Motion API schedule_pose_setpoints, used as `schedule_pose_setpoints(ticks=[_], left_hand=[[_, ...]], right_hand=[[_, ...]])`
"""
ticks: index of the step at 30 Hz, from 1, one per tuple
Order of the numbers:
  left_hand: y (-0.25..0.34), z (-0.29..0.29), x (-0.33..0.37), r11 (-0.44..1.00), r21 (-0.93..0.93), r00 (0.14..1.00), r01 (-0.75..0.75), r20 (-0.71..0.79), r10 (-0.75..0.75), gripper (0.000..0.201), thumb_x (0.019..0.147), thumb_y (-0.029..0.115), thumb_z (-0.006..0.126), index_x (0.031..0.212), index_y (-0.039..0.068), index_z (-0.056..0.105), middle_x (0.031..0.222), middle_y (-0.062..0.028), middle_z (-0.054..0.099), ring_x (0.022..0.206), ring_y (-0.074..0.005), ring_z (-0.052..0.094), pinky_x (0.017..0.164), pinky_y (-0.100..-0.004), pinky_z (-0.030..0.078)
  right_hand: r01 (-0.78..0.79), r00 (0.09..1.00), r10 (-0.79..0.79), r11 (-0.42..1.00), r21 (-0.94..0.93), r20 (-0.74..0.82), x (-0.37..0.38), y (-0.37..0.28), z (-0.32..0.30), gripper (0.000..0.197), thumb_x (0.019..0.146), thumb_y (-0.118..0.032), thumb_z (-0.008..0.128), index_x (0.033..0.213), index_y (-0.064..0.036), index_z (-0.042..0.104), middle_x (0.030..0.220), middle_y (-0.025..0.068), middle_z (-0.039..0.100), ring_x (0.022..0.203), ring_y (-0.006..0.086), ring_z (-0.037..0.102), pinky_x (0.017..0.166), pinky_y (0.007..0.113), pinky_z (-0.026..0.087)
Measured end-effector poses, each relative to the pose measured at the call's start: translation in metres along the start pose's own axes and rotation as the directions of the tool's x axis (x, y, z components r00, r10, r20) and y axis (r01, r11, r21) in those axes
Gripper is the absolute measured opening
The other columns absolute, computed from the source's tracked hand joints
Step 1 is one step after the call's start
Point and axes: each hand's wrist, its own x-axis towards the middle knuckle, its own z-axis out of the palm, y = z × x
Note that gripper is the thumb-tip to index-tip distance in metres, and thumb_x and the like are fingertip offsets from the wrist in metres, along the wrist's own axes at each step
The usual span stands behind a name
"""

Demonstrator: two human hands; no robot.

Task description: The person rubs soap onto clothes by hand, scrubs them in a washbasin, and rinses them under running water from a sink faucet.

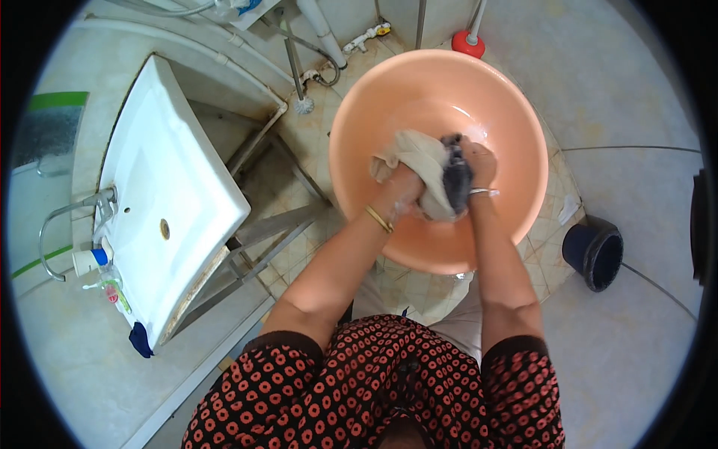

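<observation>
Both my hands are inside a large peach-coloured basin [366,105], working on a bunched, wet-looking cloth [419,150]. One side of the cloth is beige; the other is dark grey. My left hand [404,185], with a gold-coloured bangle at its wrist, grips the beige part, and folds of cloth hide its fingers. On the dark grey side, my right hand [481,161] is closed round the bunch, a pale silvery band at its wrist. Motion blurs the cloth a little, so I cannot tell what kind of garment it is.
Left of the basin a white sink [179,172] stands on a metal frame [277,232]; a curved tap [67,213] and small bottles sit at its edge. A dark bucket [592,253] is at the right. Behind the basin stands a red plunger [468,45].
</observation>
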Motion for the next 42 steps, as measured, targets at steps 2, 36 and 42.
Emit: schedule_pose_setpoints(ticks=[2,36,42], left_hand=[[-0.001,0.001,-0.006,0.961,0.182,0.966,-0.206,0.192,0.171,0.033,0.082,0.02,0.048,0.109,0.002,0.043,0.103,-0.0058,0.051,0.097,-0.0178,0.049,0.079,-0.0296,0.044],[-0.01,-0.032,0.002,0.966,-0.258,0.995,0.028,-0.086,-0.052,0.025,0.08,0.013,0.047,0.104,0.006,0.047,0.089,-0.0084,0.057,0.069,-0.0186,0.059,0.056,-0.03,0.052],[0.009,-0.02,-0.01,0.963,0.207,0.972,0.174,-0.193,-0.134,0.025,0.078,0.015,0.046,0.103,0.009,0.046,0.088,-0.0078,0.056,0.076,-0.0181,0.058,0.054,-0.0343,0.048]], right_hand=[[-0.247,0.965,0.251,0.967,-0.063,0.08,0.016,0.005,-0.021,0.037,0.069,-0.043,0.058,0.077,-0.0071,0.059,0.062,0.0071,0.057,0.065,0.0214,0.056,0.062,0.031,0.042],[0.362,0.932,-0.361,0.932,-0.016,0.043,-0.084,-0.08,-0.007,0.026,0.077,-0.034,0.046,0.072,-0.0112,0.057,0.068,0.0109,0.059,0.063,0.031,0.057,0.059,0.04,0.045],[-0.102,0.989,0.085,0.985,-0.137,-0.12,0.022,-0.022,-0.025,0.044,0.076,-0.049,0.04,0.093,-0.0113,0.053,0.077,0.0173,0.059,0.075,0.0332,0.057,0.069,0.042,0.043]])
